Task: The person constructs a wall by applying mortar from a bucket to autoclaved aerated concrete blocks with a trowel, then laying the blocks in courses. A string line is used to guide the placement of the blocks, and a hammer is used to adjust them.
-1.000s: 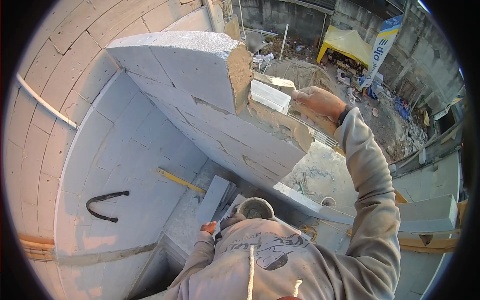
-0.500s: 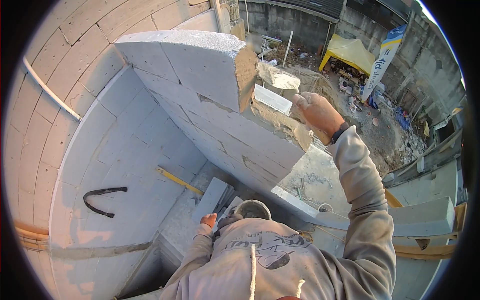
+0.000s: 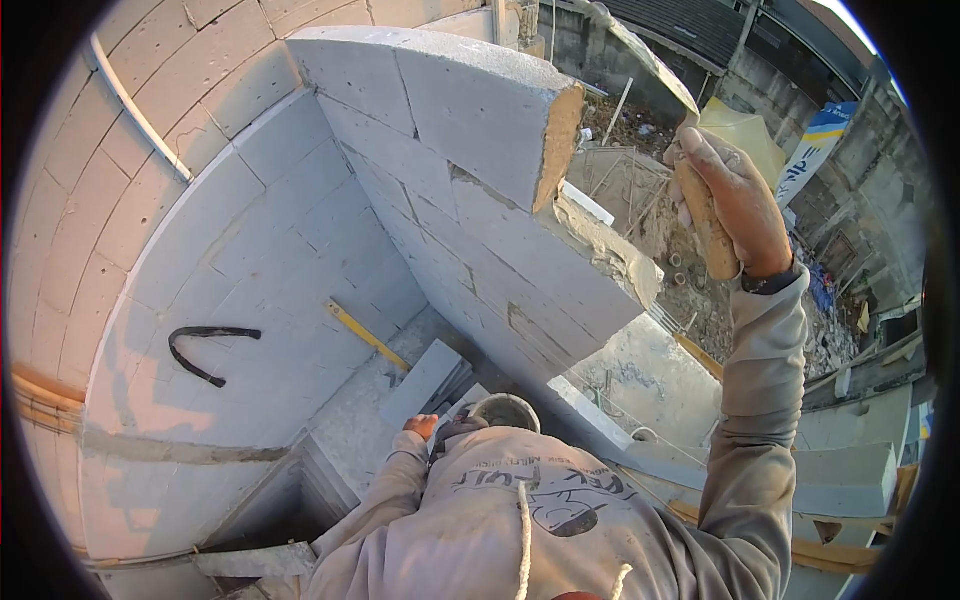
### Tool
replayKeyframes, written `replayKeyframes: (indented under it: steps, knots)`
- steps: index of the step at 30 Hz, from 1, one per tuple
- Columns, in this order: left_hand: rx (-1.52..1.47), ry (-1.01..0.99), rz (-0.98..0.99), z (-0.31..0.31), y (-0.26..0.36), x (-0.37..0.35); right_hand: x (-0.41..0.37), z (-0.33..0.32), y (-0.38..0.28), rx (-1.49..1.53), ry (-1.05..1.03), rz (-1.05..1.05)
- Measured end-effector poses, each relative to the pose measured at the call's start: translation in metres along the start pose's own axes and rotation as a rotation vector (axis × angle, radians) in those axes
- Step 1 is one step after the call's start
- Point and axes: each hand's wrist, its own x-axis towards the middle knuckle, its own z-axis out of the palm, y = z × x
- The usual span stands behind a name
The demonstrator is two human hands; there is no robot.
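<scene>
Raised at the upper right, my right hand (image 3: 735, 200) is wrapped round the wooden handle of a trowel (image 3: 650, 62), whose blade points up and to the left. Below and left of it, wet mortar (image 3: 612, 245) lies along the stepped top of the block wall (image 3: 480, 130), and more mortar coats the end face of the upper block. My left hand (image 3: 422, 427) is low in the middle, beside a round bucket (image 3: 505, 412); its fingers look curled, and what they hold is too small to make out.
A yellow level (image 3: 367, 335) leans near loose blocks (image 3: 425, 383) on the floor. A black curved strip (image 3: 190, 355) is on the left wall. Beyond the wall are rubble, a yellow canopy (image 3: 745, 140) and a banner (image 3: 815, 150).
My right hand has risen from beside the mortar, and the trowel now points upward. The view has shifted, with the wall further right. My left hand stays low by the bucket.
</scene>
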Motion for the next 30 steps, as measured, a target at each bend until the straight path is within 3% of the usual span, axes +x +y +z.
replayKeyframes:
  steps: [4,7,9,11,14,16,19,23,26,29,30]
  knots:
    - [0.268,0.138,0.328,-0.003,0.012,-0.002,-0.016,0.031,0.006,-0.021,-0.2,-0.037]
    - [0.154,0.166,0.226,0.015,-0.004,0.01,-0.028,0.068,0.024,0.057,-0.315,-0.003]
    - [0.063,0.136,0.165,0.005,0.004,-0.002,-0.027,0.094,0.051,0.015,-0.427,-0.114]
    - [-0.023,0.1,0.103,0.001,0.004,-0.013,-0.03,0.124,0.054,-0.052,-0.455,0.032]
    - [-0.116,0.024,0.092,-0.005,-0.001,-0.012,-0.023,0.17,0.117,-0.116,-0.395,0.083]
    - [0.099,-0.002,0.127,-0.012,-0.004,-0.012,-0.016,0.186,0.128,-0.107,-0.435,0.173]
    - [0.04,-0.034,0.0,-0.041,0.023,-0.034,-0.002,0.203,0.128,-0.119,-0.471,0.272]
    - [0.034,0.023,0.155,-0.012,-0.033,-0.002,0.019,0.219,0.139,0.027,-0.473,0.355]
    - [-0.214,0.012,0.02,-0.024,-0.034,0.005,0.035,0.228,0.155,0.111,-0.468,0.397]
    - [-0.036,-0.112,0.006,-0.054,-0.029,0.009,0.047,0.241,0.176,0.127,-0.31,0.443]
    - [0.13,-0.052,0.136,-0.056,-0.038,0.018,0.051,0.241,0.177,0.132,-0.311,0.448]
